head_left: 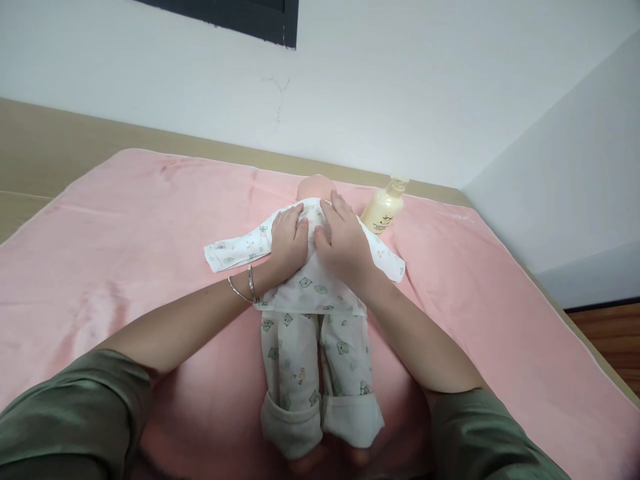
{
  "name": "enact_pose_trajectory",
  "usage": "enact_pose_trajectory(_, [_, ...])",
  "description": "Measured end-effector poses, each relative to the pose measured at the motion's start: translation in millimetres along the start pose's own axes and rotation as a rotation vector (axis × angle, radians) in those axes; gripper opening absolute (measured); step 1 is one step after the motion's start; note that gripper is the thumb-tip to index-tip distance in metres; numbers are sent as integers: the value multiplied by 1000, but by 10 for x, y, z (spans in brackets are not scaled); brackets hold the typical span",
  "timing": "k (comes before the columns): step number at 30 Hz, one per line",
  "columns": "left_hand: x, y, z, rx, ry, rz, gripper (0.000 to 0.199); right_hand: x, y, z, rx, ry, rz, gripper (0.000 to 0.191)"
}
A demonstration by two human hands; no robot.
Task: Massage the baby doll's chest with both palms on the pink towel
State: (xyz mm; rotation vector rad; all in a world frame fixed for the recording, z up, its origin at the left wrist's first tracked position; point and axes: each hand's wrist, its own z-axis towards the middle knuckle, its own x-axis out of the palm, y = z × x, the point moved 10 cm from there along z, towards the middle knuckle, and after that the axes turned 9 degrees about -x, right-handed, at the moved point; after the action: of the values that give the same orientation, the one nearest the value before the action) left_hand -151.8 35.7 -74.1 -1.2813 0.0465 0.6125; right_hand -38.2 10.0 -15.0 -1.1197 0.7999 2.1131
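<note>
A baby doll (316, 290) in white pajamas with small green prints lies stretched out, its head (315, 187) away from me and its trouser cuffs rolled up towards me. Which way its face points I cannot tell. My left hand (290, 241) rests flat on the left side of the pajama top, fingers stretched out. On the other side my right hand (345, 243) lies flat on the top too, fingers extended, thumb near the middle. Both sleeves spread outwards. A bottle of pale yellow lotion (384, 208) with a pump stands tilted in view beyond the right sleeve.
A pink blanket (165, 220) lies under the doll, over a light wooden surface (35, 133). A white wall (380, 87) rises behind, with a dark frame (260, 17) at the top. Another wall stands at the right, above a brown wooden floor (610, 340).
</note>
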Motion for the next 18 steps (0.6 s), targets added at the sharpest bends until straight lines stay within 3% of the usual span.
enact_pose_trajectory(2, [1,-9,1,5,4,5,51,62,-41,5,8,-6,-13,55])
enact_pose_trajectory(6, [19,-9,10,11,21,20,52,302,-123,26,-4,110,-23,52])
enact_pose_trajectory(13, [-1,-13,0,27,-2,6,48,21,-143,40,-8,-65,66,53])
enact_pose_trajectory(18, [11,-9,8,21,8,23,49,265,-204,45,29,74,36,51])
